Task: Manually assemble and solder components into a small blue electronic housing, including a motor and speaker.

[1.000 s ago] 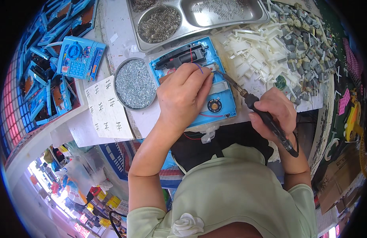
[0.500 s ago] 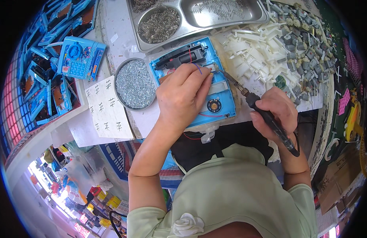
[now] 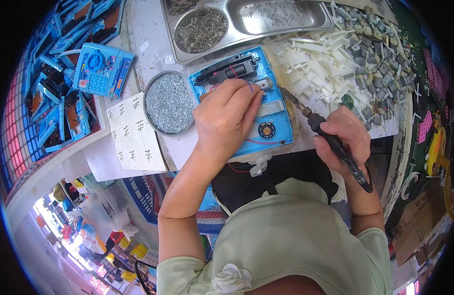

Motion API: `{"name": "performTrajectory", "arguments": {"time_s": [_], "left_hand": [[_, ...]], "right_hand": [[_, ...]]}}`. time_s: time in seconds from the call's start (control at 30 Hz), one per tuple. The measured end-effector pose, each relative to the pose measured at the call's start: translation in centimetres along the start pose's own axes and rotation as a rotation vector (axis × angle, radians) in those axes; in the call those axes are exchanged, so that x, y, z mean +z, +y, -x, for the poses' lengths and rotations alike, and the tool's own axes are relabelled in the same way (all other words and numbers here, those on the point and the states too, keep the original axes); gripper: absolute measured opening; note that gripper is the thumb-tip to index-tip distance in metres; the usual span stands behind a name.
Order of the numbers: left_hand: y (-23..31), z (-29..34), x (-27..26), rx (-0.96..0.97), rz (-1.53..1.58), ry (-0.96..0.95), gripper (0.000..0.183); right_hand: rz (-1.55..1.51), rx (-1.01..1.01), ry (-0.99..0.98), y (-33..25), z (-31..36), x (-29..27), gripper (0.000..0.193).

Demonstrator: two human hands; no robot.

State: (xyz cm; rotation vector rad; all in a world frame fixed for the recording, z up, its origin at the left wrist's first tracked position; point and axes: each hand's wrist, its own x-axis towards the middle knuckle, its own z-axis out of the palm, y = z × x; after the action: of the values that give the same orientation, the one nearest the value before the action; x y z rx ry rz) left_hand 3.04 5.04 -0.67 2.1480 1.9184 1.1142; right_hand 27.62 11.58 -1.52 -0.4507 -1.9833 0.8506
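A light-blue plastic casing (image 3: 278, 110) lies open in front of me, with a black plastic mechanism, a small round speaker (image 3: 267, 130), red wires and a small motor (image 3: 264, 84) inside. Over its middle, my left hand (image 3: 227, 115) is closed in a pinch. A thin blue wire (image 3: 251, 87) shows at its fingertips; their exact grip on it is partly hidden. My right hand (image 3: 346, 135) is wrapped round the black handle of a soldering iron (image 3: 335, 147). The iron's tip points at the casing's right edge, a little apart from the motor.
Left of the casing stands a round tin of small screws (image 3: 169, 103), beside a paper with handwriting (image 3: 136, 135). A metal tray (image 3: 241, 34) of springs is behind. White plastic parts (image 3: 305, 64) and small motors (image 3: 379, 59) are heaped right. Blue casings (image 3: 65, 105) fill the far left.
The soldering iron's tip has drawn back to the right, off the motor area, with my right hand shifting slightly. My left hand keeps its pinch in nearly the same place.
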Motion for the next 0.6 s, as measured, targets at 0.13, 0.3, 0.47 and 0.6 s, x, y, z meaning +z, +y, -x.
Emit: {"name": "performTrajectory", "arguments": {"time_s": [0.13,0.3,0.47,0.6], "left_hand": [[0.08,-0.06,-0.06,0.013,-0.002,-0.027,0.019],[0.04,-0.03,0.09,0.017,-0.005,-0.034,0.019],[0.05,-0.01,0.12,0.007,-0.013,-0.032,0.019],[0.08,-0.03,0.04,0.009,-0.011,-0.032,0.018]], "right_hand": [[0.005,0.004,0.0,0.03,0.19,0.19,0.033],[0.002,0.01,-0.001,0.14,0.43,0.37,0.034],[-0.006,0.003,-0.004,0.19,0.31,0.45,0.035],[-0.004,-0.004,-0.001,0.32,0.42,0.6,0.035]]}}
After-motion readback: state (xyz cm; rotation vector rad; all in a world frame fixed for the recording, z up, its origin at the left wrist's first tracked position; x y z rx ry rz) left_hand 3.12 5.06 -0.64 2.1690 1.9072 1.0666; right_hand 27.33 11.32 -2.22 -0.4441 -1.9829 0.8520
